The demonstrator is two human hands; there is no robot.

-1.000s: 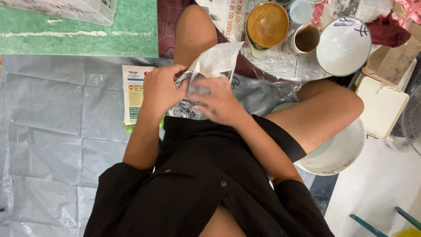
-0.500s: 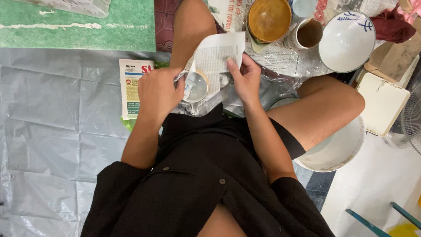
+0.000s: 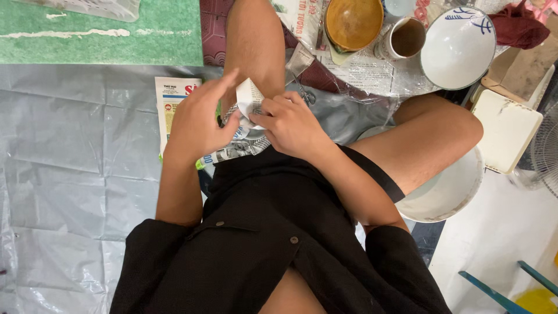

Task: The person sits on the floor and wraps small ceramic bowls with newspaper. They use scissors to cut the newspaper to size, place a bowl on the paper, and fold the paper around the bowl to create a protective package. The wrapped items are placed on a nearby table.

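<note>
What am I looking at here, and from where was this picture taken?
The camera sits on a person's head and looks down at their lap. They sit cross-legged on a grey plastic sheet. The left hand and right hand together grip a small bundle wrapped in newspaper. More newspaper lies on the lap. Ahead stand a brown bowl, a mug and a white bowl with blue marks. A large white bowl sits beside the knee.
</note>
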